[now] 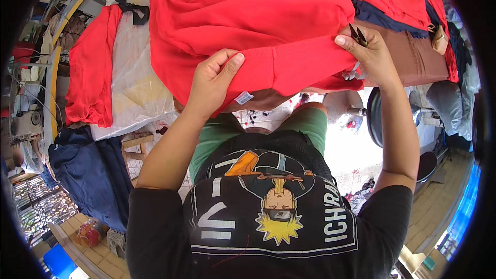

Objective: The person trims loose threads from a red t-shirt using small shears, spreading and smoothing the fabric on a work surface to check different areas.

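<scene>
Red garment (258, 26) held up over my lap, L hand (212, 80) pinching its folded lower edge, R hand (369, 54) gripping the right edge w/ small snips (357, 35), free room below.

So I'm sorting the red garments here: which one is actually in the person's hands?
The big red garment in the middle: the left hand and right hand grip its lower edge. The other red piece lies flat at the left, untouched.

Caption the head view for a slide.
Both hands, left and right, grip a red garment; right also holds small snips.
</scene>
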`<state>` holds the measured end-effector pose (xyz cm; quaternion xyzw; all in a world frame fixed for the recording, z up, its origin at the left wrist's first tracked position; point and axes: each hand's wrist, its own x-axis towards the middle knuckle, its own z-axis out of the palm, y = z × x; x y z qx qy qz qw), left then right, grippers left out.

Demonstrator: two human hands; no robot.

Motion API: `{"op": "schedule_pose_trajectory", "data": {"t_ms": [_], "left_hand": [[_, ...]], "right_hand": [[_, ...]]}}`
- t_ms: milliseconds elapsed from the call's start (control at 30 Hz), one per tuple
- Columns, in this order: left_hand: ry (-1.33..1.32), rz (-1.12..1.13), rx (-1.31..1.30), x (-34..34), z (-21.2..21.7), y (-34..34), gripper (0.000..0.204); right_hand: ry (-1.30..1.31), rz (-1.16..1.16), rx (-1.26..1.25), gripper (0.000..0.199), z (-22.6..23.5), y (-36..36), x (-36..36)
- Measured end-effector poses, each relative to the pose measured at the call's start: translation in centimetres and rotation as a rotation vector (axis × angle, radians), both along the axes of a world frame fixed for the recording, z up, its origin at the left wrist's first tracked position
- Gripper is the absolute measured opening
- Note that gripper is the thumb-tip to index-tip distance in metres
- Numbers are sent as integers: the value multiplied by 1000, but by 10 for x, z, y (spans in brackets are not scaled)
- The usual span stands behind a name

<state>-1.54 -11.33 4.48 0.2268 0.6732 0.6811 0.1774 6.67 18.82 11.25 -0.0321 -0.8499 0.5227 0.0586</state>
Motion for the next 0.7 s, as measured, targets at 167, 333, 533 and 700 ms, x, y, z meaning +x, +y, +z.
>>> {"op": "schedule_pose_trajectory", "data": {"t_ms": [167, 333, 533, 700], "left_hand": [[-40, -8, 53, -3, 2, 9, 24], [11, 18, 5, -7, -3, 14, 19], [835, 43, 33, 22, 31, 25, 16], [908, -497, 2, 63, -10, 36, 25]], "right_hand": [[60, -100, -73, 20, -17, -1, -3], [41, -195, -114, 19, -42, -6, -12], [583, -560, -64, 16, -27, 7, -5], [527, -858, 122, 27, -68, 132, 25]]}}
